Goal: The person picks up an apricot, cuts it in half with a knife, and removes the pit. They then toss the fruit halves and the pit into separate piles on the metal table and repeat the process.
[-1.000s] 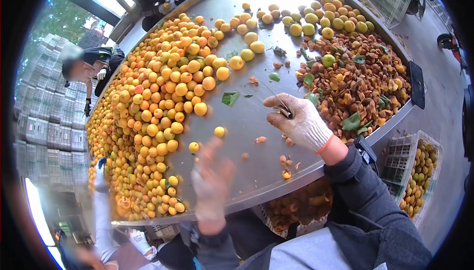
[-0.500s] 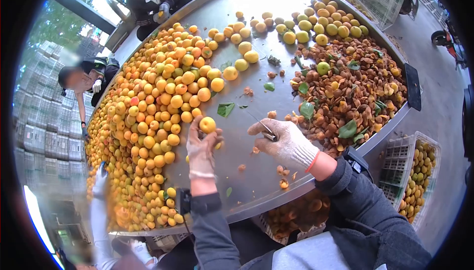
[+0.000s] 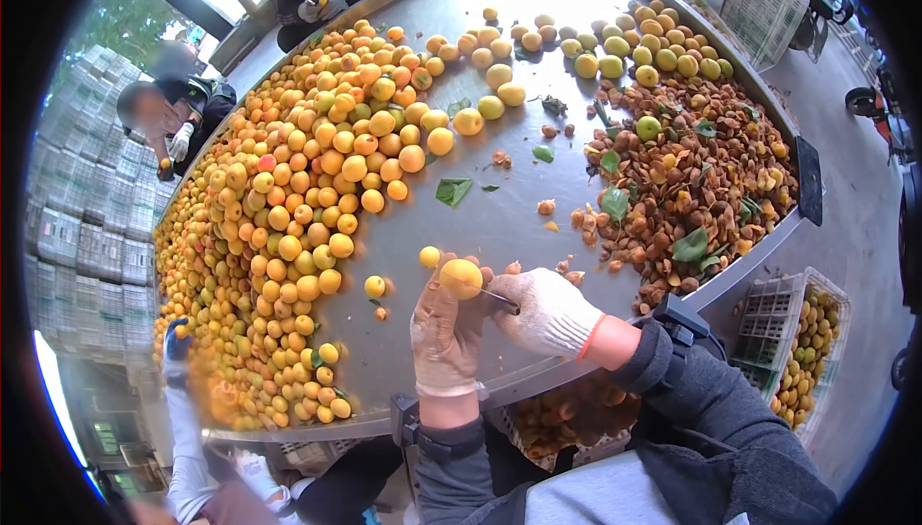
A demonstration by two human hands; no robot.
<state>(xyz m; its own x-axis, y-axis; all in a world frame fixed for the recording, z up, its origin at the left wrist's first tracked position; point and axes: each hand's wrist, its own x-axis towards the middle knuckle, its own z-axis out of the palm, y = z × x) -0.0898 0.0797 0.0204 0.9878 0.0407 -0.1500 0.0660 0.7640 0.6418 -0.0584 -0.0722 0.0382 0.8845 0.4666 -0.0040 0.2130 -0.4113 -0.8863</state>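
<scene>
An orange-yellow fruit [image 3: 461,278] is held up in the fingertips of my left hand [image 3: 447,338], which wears a stained pale glove. My right hand [image 3: 549,312], in a white knit glove, is closed around a small knife [image 3: 501,300]. The thin blade meets the right side of the fruit. Both hands are close together over the near part of the metal table [image 3: 423,227]. A large heap of whole orange fruit [image 3: 298,189] lies to the left, and a heap of brown pits and scraps [image 3: 701,179] to the right.
A co-worker's gloved hand [image 3: 177,344] reaches in at the lower left. Two other people stand beyond the table's left and far edges. A white crate of fruit [image 3: 768,328] is at the right; green leaves [image 3: 453,191] and greenish fruit [image 3: 612,66] lie on the table.
My left hand has moved right with the fruit, and my right hand has come down and closer, bringing the blade to it. At the left, a co-worker's arm has drawn back from the heap.
</scene>
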